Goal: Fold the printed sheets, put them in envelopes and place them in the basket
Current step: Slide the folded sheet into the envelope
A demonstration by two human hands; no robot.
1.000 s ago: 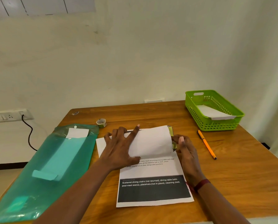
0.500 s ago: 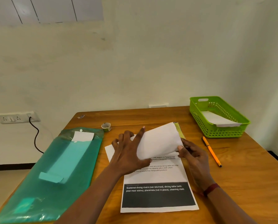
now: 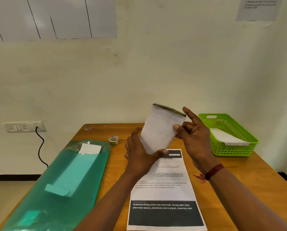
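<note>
A white envelope (image 3: pixel 161 129) with a dark upper edge is lifted off the table, tilted upright between both hands. My left hand (image 3: pixel 139 155) grips its lower left corner with the thumb across the front. My right hand (image 3: pixel 192 135) pinches its right edge, with the index finger raised. A printed sheet (image 3: pixel 166 194) with a black band of white text lies flat on the wooden table (image 3: pixel 239 180) below the hands. The green basket (image 3: pixel 239 147) stands at the right with a white envelope (image 3: pixel 226 137) inside.
A translucent green folder (image 3: pixel 61 180) holding white envelopes lies on the table's left side. A small tape roll (image 3: pixel 113 140) sits behind it. A wall socket (image 3: pixel 22 126) with a black cable is at the left. Paper sheets hang on the wall.
Both hands have lifted the envelope off the printed sheet and tilted it upright. The sheet's top part is now uncovered. The view has tilted upward.
</note>
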